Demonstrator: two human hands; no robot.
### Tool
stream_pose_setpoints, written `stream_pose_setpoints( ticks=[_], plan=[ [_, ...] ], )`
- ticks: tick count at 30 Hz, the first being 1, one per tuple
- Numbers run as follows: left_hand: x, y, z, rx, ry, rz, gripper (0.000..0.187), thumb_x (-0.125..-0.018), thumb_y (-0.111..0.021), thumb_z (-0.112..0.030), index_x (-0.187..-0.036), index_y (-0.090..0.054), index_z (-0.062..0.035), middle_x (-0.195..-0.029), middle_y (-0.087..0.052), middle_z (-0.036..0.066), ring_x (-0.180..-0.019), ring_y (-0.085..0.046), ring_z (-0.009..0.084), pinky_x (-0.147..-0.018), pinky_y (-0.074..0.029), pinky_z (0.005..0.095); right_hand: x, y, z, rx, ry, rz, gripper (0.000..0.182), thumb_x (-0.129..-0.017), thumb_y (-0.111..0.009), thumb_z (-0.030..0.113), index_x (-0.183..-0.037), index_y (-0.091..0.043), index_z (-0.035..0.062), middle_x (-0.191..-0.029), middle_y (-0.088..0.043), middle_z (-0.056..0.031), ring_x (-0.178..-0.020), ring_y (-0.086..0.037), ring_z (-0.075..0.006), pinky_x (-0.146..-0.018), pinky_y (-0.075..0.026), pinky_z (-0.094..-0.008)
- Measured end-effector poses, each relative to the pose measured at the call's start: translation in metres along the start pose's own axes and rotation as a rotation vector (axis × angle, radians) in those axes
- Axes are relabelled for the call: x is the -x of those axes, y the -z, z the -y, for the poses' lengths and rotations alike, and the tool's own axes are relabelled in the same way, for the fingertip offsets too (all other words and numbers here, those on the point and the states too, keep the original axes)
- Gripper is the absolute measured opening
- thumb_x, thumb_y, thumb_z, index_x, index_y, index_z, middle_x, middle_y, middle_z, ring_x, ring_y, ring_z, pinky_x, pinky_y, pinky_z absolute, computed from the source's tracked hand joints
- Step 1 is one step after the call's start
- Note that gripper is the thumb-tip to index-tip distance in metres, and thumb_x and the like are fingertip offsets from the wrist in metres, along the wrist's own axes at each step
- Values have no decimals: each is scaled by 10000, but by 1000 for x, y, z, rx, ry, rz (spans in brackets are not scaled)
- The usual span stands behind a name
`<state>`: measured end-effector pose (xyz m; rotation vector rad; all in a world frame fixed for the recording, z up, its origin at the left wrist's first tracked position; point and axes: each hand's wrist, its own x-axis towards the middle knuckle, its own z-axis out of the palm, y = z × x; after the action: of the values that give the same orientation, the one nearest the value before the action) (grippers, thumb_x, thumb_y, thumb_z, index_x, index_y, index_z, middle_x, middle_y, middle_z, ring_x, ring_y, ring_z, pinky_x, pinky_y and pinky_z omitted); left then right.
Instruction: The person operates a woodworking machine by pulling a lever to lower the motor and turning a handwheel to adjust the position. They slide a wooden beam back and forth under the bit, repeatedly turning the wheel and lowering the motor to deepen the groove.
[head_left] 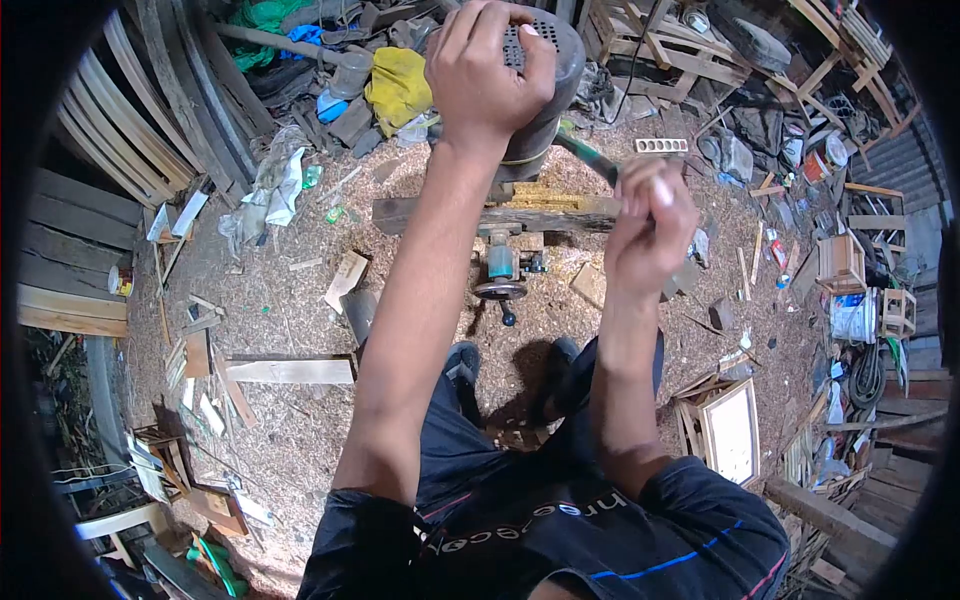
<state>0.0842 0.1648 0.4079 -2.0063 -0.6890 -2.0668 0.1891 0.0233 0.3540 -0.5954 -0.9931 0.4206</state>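
Note:
My left hand (490,75) lies over the top of a dark cylindrical motor housing (565,60) with vent holes, its fingers curled over the vented end. My right hand (655,225) is closed in a fist at the end of a green and dark lever handle (585,152), which comes out from beside the housing. Below the housing, a weathered wooden beam (410,213) lies crosswise. Nearer to me is a teal metal machine part (500,262) with a round handwheel (500,290) and a ball-ended crank (508,318). The housing and my left arm hide part of the beam.
Wood shavings cover the floor (290,330) around my feet. Loose offcuts and a pale board (290,372) lie to the left. A white-panelled wooden frame (728,432) stands at right. Planks (120,120) lean at far left; a yellow cloth (398,88) lies among clutter at the back.

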Motion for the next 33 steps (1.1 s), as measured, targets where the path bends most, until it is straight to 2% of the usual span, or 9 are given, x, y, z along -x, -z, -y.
stream_pose_setpoints(
  ticks=[8, 12, 16, 19, 20, 21, 24, 30, 33],
  plan=[
    [7, -9, 16, -32, 2, -22, 104, -749, -563, -112, -780, -650, -64, -767, -634, 98, -720, -614, 308, -663, -492, 369, 12, 4, -10, 8, 73, 6, 213, -792, -464, 162, -626, -419, 37, -646, -454, -69, -615, -384, -142, -619, -313, -283],
    [6, -15, 12, -22, 25, -17, 107, -750, -562, -116, -779, -654, -68, -762, -631, 104, -719, -615, 312, -656, -489, 374, -6, 1, -13, 40, 66, -117, 374, -942, -459, 278, -672, -453, 20, -706, -483, -85, -650, -428, -150, -641, -370, -298],
    [-17, -11, -9, 17, 63, 10, 102, -765, -553, -110, -779, -615, -29, -759, -601, 151, -735, -596, 357, -665, -483, 403, -63, -9, -24, 120, 225, 35, 585, -974, -379, 542, -1202, -509, 20, -1075, -593, -98, -924, -570, -147, -755, -492, -326],
    [-28, -7, -10, 50, 71, 13, 112, -784, -548, -98, -777, -586, 7, -754, -583, 189, -747, -585, 387, -673, -484, 425, -142, -17, -66, 437, 453, -13, 378, -990, -497, 240, -1277, -484, -4, -1068, -630, -107, -942, -596, -227, -810, -479, -329],
    [-27, -7, -8, 38, 48, 2, 105, -777, -555, -103, -784, -609, -13, -760, -599, 165, -740, -596, 366, -665, -487, 407, -159, -33, -68, 357, 462, -62, 303, -993, -474, 172, -1181, -572, -44, -1026, -622, -64, -921, -563, -155, -816, -451, -265],
    [-28, -7, -6, 26, 23, -11, 104, -770, -562, -107, -790, -632, -32, -767, -614, 140, -733, -608, 345, -657, -491, 389, -173, -23, -69, 402, 287, 118, 429, -1000, -467, 142, -1384, -406, -42, -1248, -558, -106, -1106, -523, -166, -959, -407, -271],
    [-33, -8, -7, 12, 4, -21, 114, -776, -565, -113, -809, -653, -49, -780, -632, 120, -734, -622, 328, -659, -497, 377, -210, -27, -98, 557, 391, 131, 475, -993, -472, 145, -1435, -362, 10, -1312, -564, -165, -1072, -565, -257, -928, -434, -315],
    [-38, -12, -10, 30, 1, -12, 122, -790, -567, -127, -819, -652, -45, -790, -639, 124, -745, -626, 326, -675, -499, 379, -261, 37, -225, 746, -220, 361, 487, -940, -539, 198, -1389, -409, 65, -1049, -642, -194, -898, -609, -335, -805, -483, -374],
    [-35, -5, -8, 76, 51, 28, 154, -812, -562, -146, -877, -657, -44, -855, -645, 130, -814, -629, 321, -734, -495, 377, -216, 56, -220, 821, -49, 438, 543, -873, -575, 138, -1390, -413, 119, -988, -625, -262, -915, -602, -417, -790, -491, -415]
  ],
)
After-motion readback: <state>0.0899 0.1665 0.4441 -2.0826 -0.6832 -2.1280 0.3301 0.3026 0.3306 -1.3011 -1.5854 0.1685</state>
